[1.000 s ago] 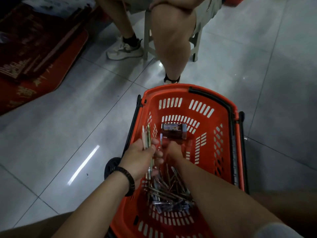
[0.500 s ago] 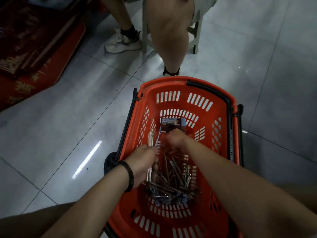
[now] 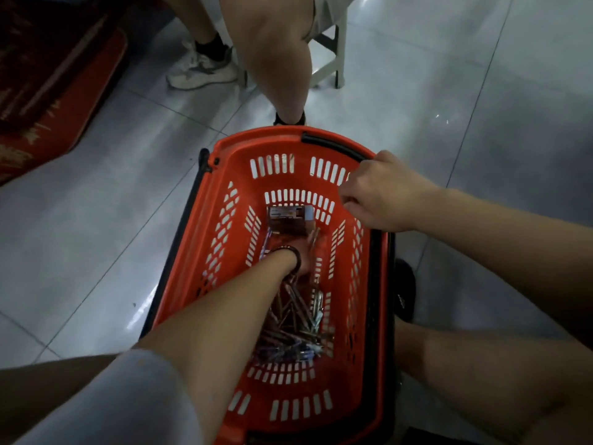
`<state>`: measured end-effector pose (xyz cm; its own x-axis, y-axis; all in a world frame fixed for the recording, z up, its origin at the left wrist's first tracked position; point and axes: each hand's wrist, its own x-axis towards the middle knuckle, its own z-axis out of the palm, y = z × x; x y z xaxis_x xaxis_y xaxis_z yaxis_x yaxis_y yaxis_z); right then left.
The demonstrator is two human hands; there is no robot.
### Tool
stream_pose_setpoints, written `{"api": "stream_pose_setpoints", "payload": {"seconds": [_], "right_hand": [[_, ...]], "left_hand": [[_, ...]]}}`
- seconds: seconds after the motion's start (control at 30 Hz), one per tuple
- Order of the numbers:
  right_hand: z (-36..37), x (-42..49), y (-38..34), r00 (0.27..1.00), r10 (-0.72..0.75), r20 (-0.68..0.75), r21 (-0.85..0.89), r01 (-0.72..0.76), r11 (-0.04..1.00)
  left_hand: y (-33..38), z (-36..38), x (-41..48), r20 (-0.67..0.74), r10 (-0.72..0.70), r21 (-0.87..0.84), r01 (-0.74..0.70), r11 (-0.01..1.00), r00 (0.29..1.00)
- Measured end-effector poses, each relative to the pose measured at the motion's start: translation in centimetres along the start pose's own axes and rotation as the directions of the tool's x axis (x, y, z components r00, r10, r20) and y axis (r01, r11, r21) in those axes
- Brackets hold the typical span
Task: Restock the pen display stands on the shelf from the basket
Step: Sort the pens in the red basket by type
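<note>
The left hand (image 3: 305,255), deep in the basket (image 3: 231,146) by the box (image 3: 288,220) with its grip hidden, should gather the loose pens (image 3: 295,319) heaped toward the near end into one aligned bunch, while the right hand (image 3: 382,191), curled at the far right rim and perhaps not gripping it, could steady it.

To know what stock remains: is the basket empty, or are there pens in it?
Not empty: a loose heap of pens lies on the basket bottom, with a small box at the far end.
</note>
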<state>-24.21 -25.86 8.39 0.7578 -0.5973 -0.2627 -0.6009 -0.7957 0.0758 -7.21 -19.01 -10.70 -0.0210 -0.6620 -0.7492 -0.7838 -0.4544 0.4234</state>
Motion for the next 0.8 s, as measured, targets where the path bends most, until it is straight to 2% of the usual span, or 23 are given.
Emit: {"api": "stream_pose_setpoints", "payload": {"seconds": [0.03, 0.1, 0.17, 0.27, 0.33, 0.4, 0.47, 0.53, 0.6, 0.7, 0.73, 0.8], "right_hand": [[0.7, 0.0, 0.6, 1.0, 0.011, -0.013, 0.029, -0.01, 1.0], [2.1, 0.3, 1.6, 0.995, 0.059, -0.079, 0.102, -0.051, 0.993], [3.1, 0.7, 2.3, 0.985, 0.115, -0.126, 0.138, -0.097, 0.986], [4.4, 1.4, 2.3, 0.975, 0.143, -0.17, 0.084, -0.13, 0.988], [5.4, 1.5, 2.1, 0.967, 0.161, -0.199, 0.087, -0.146, 0.985], [5.9, 1.6, 2.4, 0.963, 0.167, -0.212, 0.102, -0.148, 0.984], [6.0, 1.6, 2.8, 0.962, 0.168, -0.214, 0.112, -0.147, 0.983], [6.0, 1.7, 3.0, 0.963, 0.164, -0.215, 0.114, -0.142, 0.983], [5.9, 1.8, 2.8, 0.965, 0.158, -0.208, 0.114, -0.137, 0.984], [5.8, 2.2, 2.1, 0.961, 0.18, -0.211, 0.151, -0.15, 0.977], [5.8, 2.2, 1.7, 0.951, 0.216, -0.222, 0.208, -0.17, 0.963], [5.9, 2.3, 0.8, 0.922, 0.309, -0.235, 0.323, -0.225, 0.919]], "left_hand": [[0.2, 1.1, 2.1, 0.019, 0.022, 0.047, -0.023, 0.999, 1.0], [1.3, 2.2, 4.1, 0.054, -0.027, 0.122, 0.02, 0.992, 0.998], [1.8, 2.0, 6.3, 0.022, -0.11, 0.044, 0.109, 0.993, 0.994], [2.1, 2.8, 10.0, -0.089, -0.115, -0.016, 0.114, 0.993, 0.989], [2.1, 4.2, 11.3, -0.222, -0.075, 0.029, 0.083, 0.996, 0.972], [2.6, 5.4, 11.4, -0.298, -0.053, 0.028, 0.064, 0.998, 0.953], [2.4, 6.0, 11.7, -0.346, -0.034, -0.075, 0.008, 0.997, 0.938], [1.7, 6.3, 11.4, -0.338, -0.002, -0.224, -0.078, 0.972, 0.941], [0.0, 6.4, 10.1, -0.363, 0.027, -0.254, -0.127, 0.959, 0.931], [-3.5, 5.4, 7.2, -0.452, 0.168, 0.072, -0.152, 0.986, 0.876], [-4.6, 4.8, 6.3, -0.417, 0.231, 0.209, -0.155, 0.966, 0.879], [-6.8, 4.5, 5.8, -0.237, 0.298, 0.461, -0.163, 0.873, 0.925]]}}
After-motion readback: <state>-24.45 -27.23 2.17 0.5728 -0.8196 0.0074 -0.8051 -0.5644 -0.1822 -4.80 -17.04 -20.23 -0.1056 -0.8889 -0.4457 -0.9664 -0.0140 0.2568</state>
